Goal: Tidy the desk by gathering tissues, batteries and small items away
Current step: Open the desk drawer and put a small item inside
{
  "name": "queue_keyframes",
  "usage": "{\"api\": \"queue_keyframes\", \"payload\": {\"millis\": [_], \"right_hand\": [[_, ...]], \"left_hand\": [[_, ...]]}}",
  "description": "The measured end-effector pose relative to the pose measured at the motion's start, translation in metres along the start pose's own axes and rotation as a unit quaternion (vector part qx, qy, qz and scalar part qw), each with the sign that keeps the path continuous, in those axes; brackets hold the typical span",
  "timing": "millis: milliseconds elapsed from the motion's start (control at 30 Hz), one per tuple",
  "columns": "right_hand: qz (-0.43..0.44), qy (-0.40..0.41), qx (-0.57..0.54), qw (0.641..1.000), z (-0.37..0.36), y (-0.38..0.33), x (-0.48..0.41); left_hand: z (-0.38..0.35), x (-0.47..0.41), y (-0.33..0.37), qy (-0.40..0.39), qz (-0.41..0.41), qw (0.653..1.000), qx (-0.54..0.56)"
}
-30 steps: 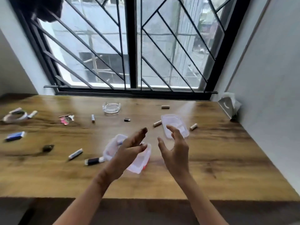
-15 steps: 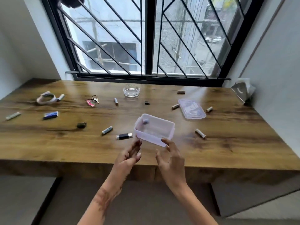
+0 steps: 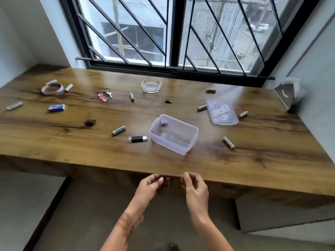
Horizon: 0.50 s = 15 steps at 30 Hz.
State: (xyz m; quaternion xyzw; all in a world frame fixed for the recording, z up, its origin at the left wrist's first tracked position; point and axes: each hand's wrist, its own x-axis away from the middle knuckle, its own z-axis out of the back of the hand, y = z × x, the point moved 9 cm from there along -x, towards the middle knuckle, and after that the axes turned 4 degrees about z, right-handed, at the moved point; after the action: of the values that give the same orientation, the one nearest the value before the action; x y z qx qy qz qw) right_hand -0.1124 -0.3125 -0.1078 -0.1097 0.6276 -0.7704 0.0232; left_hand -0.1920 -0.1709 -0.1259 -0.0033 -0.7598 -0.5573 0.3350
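Near the desk's (image 3: 90,154) front edge, the left hand (image 3: 151,185) and right hand (image 3: 196,187) hover loosely curled, holding nothing. Gathering has barely begun; next, a reach for a battery (image 3: 118,130) beside the open box (image 3: 174,135).

The long brown wooden table (image 3: 72,142) shows dark grain streaks and a smooth, lightly glossy finish that catches window light. On it, the clear rectangular plastic container (image 3: 174,135) looks translucent and slightly frosted, with a faint lilac tint; its flat translucent plastic lid (image 3: 222,114) has the same look. The round clear glass ashtray (image 3: 151,86) is shiny and thick-walled. The small white cylindrical batteries (image 3: 118,130) have glossy printed wrappers and dull metal ends. The black USB stick (image 3: 137,139) has a matt body with bright metal ends. The keys (image 3: 105,94) are metal, with a glossy pink fob.
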Motion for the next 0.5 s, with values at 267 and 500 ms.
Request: {"api": "queue_keyframes", "payload": {"millis": [267, 500], "right_hand": [[-0.417, 0.133, -0.404, 0.803, 0.002, 0.149, 0.020], [-0.362, 0.161, -0.519, 0.757, 0.028, 0.183, -0.028]], "left_hand": [[-0.039, -0.031, -0.120, -0.009, 0.180, 0.977, 0.118], [-0.058, -0.062, -0.166, 0.060, 0.250, 0.899, 0.353]]}}
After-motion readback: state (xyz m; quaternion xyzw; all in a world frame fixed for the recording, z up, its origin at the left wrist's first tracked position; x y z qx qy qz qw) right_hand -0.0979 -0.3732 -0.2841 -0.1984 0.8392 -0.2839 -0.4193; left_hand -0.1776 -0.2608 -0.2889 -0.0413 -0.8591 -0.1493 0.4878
